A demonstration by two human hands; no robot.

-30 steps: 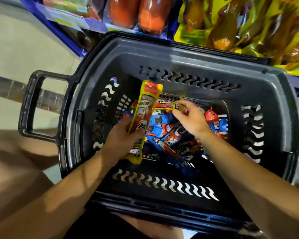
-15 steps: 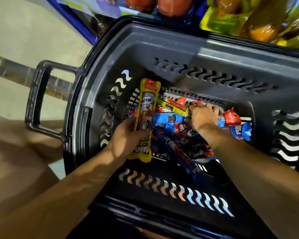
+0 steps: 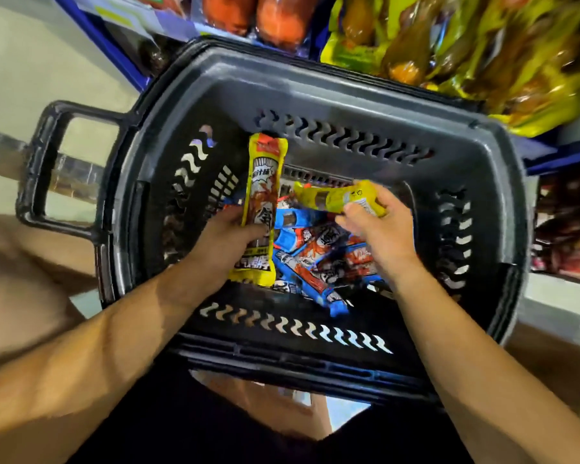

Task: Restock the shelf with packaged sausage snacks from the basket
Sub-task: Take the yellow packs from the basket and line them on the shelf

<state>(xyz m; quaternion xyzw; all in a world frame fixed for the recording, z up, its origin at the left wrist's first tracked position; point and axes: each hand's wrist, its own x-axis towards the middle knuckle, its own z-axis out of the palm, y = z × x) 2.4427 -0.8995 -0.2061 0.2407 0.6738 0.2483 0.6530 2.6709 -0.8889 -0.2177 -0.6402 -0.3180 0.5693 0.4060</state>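
Over the dark plastic basket [image 3: 315,82], two hands are each gripping one yellow sausage snack: the left hand [image 3: 230,239] is clasping an upright pack [image 3: 263,195], the right hand [image 3: 379,226] is pinching a second pack [image 3: 335,197] lying sideways. Several blue packs [image 3: 302,259], uncountable, are lying below.

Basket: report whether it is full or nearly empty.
Nearly empty. The basket holds only a shallow pile of blue packs on its floor; the walls stand bare above them.
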